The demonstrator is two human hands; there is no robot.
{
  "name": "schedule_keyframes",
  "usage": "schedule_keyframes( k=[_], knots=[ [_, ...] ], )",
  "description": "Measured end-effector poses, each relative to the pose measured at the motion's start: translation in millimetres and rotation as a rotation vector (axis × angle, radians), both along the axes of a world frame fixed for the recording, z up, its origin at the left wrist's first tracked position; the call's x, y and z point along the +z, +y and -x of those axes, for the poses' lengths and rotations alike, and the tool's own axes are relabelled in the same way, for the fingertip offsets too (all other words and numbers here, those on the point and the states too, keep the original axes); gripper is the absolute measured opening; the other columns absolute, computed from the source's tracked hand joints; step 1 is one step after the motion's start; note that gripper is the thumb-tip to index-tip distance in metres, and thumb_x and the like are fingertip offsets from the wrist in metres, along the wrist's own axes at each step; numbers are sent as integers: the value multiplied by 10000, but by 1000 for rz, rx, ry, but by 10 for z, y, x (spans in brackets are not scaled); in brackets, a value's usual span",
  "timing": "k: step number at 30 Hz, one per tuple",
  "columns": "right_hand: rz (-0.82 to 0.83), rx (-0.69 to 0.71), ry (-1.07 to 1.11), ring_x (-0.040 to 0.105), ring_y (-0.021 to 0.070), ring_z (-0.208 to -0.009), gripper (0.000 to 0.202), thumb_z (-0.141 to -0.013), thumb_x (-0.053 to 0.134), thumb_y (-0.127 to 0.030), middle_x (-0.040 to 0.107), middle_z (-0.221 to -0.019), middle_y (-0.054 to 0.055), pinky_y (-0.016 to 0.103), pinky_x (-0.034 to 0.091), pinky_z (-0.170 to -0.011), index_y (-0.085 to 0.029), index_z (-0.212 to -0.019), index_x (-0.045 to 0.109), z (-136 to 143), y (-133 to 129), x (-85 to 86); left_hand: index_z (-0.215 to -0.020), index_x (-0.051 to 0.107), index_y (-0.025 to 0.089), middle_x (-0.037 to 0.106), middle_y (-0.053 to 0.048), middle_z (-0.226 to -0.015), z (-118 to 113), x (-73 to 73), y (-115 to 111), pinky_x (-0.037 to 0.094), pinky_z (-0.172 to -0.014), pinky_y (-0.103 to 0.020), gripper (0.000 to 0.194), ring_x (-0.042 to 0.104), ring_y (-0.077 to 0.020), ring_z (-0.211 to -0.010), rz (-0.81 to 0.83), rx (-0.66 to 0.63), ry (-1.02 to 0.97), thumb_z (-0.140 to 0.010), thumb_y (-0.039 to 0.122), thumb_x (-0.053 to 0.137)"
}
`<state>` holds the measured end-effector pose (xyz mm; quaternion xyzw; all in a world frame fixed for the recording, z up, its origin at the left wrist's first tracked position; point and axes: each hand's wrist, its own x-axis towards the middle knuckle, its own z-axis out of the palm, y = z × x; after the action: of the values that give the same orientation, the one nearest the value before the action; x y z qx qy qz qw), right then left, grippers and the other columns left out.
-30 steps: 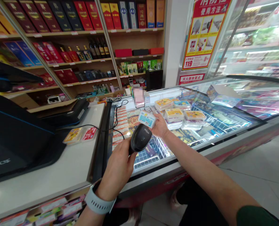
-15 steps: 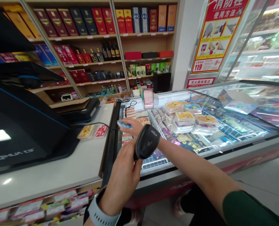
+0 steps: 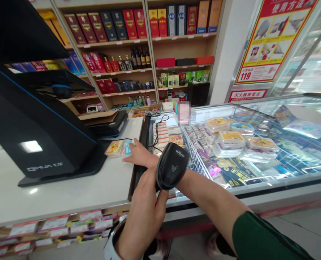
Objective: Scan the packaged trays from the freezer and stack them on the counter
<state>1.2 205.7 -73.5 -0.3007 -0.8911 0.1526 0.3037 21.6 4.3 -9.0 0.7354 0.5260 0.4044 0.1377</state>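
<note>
My left hand (image 3: 146, 207), with a watch at the wrist, is wrapped round the handle of a black barcode scanner (image 3: 173, 166). The scanner's rounded head faces up in front of me. Beyond it, my right hand (image 3: 139, 154) reaches across to the left, over the counter's edge. Its fingers are on a small blue-labelled plastic food pack (image 3: 128, 147), partly covered by them. This pack is at the spot of the red-labelled one, which is now hidden. Touching it on the left is a yellow-labelled pack (image 3: 113, 148).
A black checkout terminal (image 3: 54, 144) stands on the white counter (image 3: 76, 196). To the right, stacked plastic food packs (image 3: 232, 139) sit on a glass-topped freezer (image 3: 287, 173). The scanner's black cable (image 3: 157, 133) loops over the freezer's left end. Shelves of boxes and bottles line the back.
My right hand has carried the blue-labelled pack left and down from above the freezer to the counter, beside the yellow-labelled pack. My left hand still holds the scanner. The view has shifted left.
</note>
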Motion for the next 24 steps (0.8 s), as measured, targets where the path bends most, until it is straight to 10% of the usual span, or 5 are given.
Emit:
schedule_keyframes(
  k=[15, 24],
  knots=[
    [-133, -71, -113, 565, 260, -1067, 361, -833, 652, -313, 577, -1135, 177, 391, 468, -961, -74, -1096, 588, 126, 50, -18, -1316, 455, 190, 544, -105, -1312, -27, 34, 13, 417, -1024, -411, 440, 502, -261, -1232, 24, -14, 12, -877, 162, 475],
    [-126, -10, -13, 403, 257, -1315, 439, -855, 570, -230, 440, -1402, 183, 399, 334, -1116, -110, -1274, 515, -748, -76, 19, -1134, 501, 166, 617, -118, -1053, -213, -25, 116, 489, -870, -439, 308, 588, -281, -1027, -39, 13, 156, -834, 108, 470]
  ],
)
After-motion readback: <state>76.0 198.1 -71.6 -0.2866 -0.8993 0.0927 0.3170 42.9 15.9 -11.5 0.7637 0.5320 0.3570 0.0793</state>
